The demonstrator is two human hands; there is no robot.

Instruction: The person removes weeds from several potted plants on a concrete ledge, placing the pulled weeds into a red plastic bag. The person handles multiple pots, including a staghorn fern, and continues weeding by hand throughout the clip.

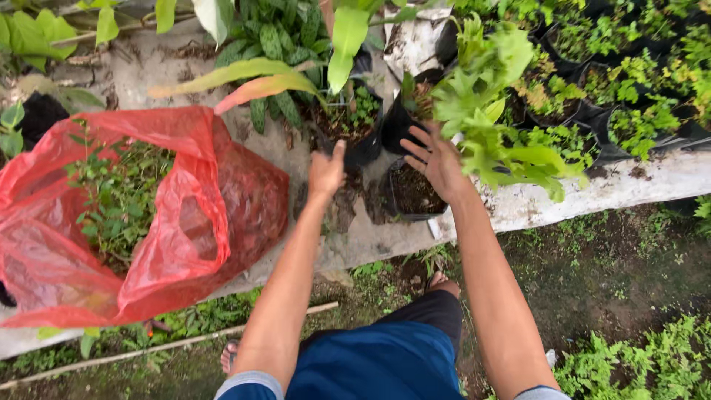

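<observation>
Red plastic bag (185,222); black pots (404,196); green leaves (496,111)

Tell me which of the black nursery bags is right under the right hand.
The black bag just below the right hand, showing bare soil at its mouth; the neighbouring bags hold leafy plants.

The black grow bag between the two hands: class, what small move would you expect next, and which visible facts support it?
Probably both hands close on the black grow bag. The left hand sits at its left side, thumb up; the right hand spreads open over its far rim, among the leaves. Neither grips it yet, and the red plastic bag lies open nearby.
</observation>
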